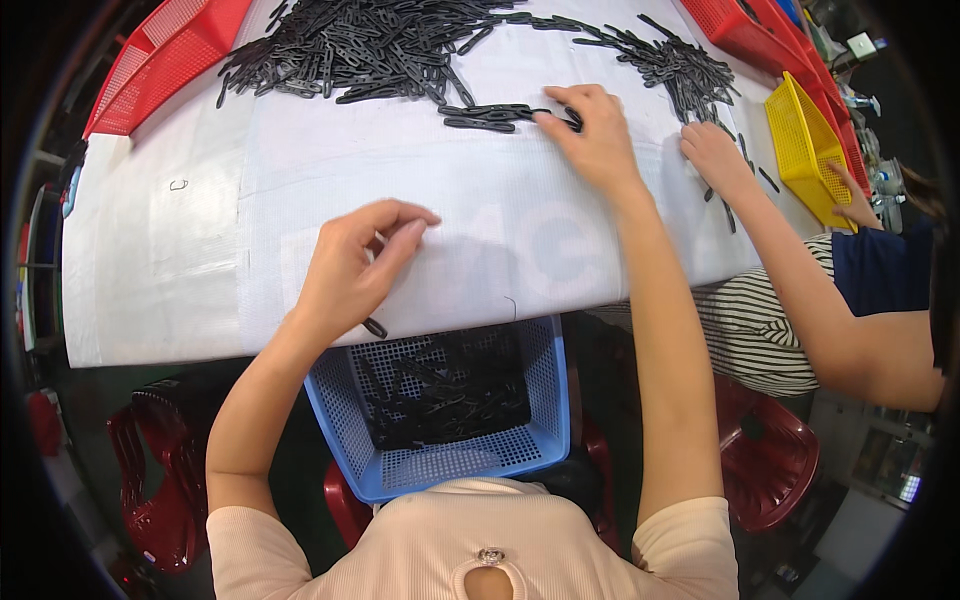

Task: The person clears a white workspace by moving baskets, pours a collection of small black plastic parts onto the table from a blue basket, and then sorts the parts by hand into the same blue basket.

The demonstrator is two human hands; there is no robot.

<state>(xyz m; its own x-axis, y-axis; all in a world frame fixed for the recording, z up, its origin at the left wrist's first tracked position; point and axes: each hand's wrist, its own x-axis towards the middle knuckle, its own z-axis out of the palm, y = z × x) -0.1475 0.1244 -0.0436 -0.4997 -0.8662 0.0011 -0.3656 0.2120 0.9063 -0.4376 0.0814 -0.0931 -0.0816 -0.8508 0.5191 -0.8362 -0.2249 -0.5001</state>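
Observation:
My right hand (595, 135) is over the white-covered table, thumb and forefinger apart around the end of a small row of black slotted links (488, 116). One dark piece (573, 118) shows between its thumb and palm. Nearer to me, my left hand (365, 255) has curled fingers, with thumb and forefinger tips close together; whatever may be between them is hidden. Just below that hand a single black link (374, 328) shows at the table's front edge; whether the hand touches it I cannot tell. A blue mesh basket (345, 430) below the edge contains many similar black pieces.
A big heap of black links (350, 50) lies at the back, a smaller pile (675, 65) at the right. Red baskets (165, 60) stand at both far corners. At right, a co-worker's hand (718, 160) is by the smaller pile, the other at a yellow basket (800, 140).

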